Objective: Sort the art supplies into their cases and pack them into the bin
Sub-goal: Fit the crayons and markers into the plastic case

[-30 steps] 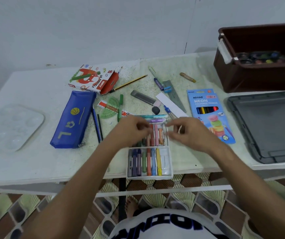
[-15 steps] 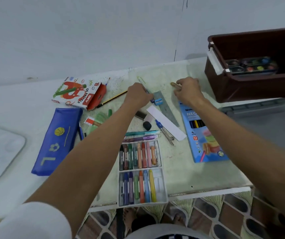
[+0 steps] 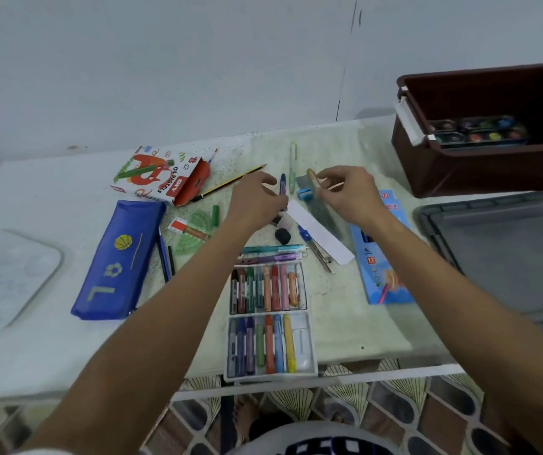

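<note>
1. Left hand [image 3: 257, 198] pinches a purple oil pastel stick [image 3: 282, 184], right hand [image 3: 345, 192] a tan one [image 3: 312, 176], both lifted off the far side of the table, probably headed home.
2. Home looks like the white plastic pastel tray [image 3: 307, 367] at the near edge, lying open with free slots.
3. The brown plastic bin [image 3: 480, 172] sits back right, paint set inside.
</note>
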Tool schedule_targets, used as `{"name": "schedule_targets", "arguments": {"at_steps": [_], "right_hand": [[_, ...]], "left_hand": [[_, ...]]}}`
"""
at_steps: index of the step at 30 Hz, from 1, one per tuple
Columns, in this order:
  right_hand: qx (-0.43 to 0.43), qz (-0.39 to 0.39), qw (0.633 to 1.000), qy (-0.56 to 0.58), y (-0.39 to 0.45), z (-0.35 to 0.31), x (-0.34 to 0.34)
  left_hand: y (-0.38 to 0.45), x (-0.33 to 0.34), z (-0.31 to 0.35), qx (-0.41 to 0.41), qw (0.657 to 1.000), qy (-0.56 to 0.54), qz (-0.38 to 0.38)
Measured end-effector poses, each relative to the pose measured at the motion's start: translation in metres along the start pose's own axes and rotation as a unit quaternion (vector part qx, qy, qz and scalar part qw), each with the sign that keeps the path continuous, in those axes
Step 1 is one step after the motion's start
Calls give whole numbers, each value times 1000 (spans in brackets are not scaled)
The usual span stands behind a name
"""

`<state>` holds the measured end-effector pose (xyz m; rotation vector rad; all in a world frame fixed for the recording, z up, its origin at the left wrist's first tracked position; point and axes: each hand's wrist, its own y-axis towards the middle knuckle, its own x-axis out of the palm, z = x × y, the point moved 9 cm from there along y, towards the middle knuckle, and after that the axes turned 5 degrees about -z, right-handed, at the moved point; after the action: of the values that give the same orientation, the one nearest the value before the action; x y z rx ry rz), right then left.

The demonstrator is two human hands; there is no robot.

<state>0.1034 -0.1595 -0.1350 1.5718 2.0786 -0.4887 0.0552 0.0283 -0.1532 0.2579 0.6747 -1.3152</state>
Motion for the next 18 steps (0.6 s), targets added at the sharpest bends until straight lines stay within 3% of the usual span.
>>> {"name": "schedule_targets", "arguments": {"at_steps": [5,12,18], "right_hand": [[-5,-62,996,59,-83,-11,21],[26,-149,985,80,-196,0,44],[0,-78,997,1,-221,-3,47]], "left_hand": [[-88,-6,-11,25,999,23,-1],[-197,18,-37,-9,996,15,-93],[-214,34,-39,-10,995,12,-95]]}}
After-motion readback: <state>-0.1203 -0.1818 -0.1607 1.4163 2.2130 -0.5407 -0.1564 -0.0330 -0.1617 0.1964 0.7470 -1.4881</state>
